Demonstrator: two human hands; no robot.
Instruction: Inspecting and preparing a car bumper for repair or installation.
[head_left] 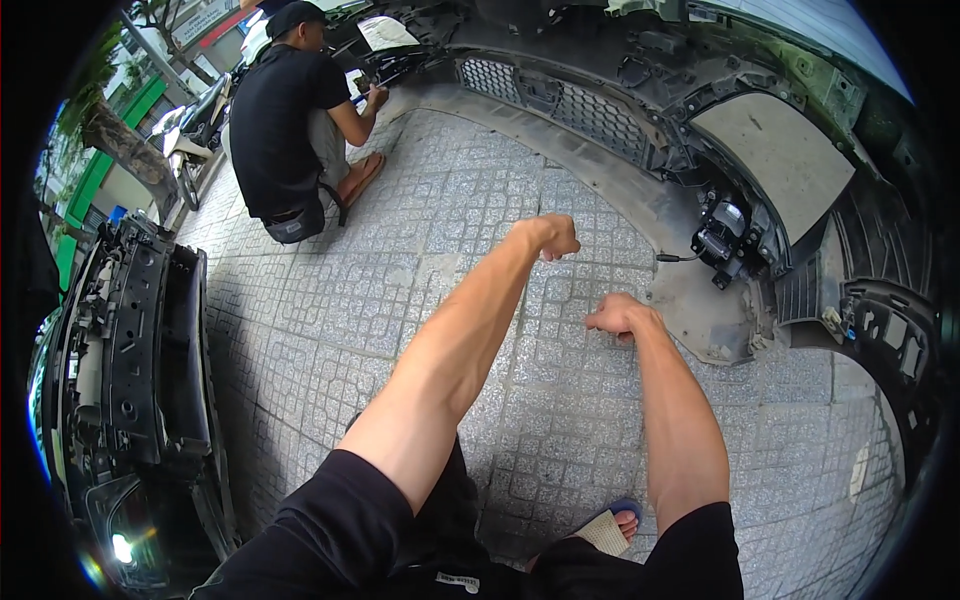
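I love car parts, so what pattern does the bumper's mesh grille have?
The mesh grille has a honeycomb pattern, best seen in the head view.

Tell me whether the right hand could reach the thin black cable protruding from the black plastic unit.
Likely yes: the short, thin black cable is near the bare right hand, and nothing visible stands between them.

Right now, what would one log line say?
left hand: over paving | right hand: near car panel | held: nothing visible | co-worker: crouching
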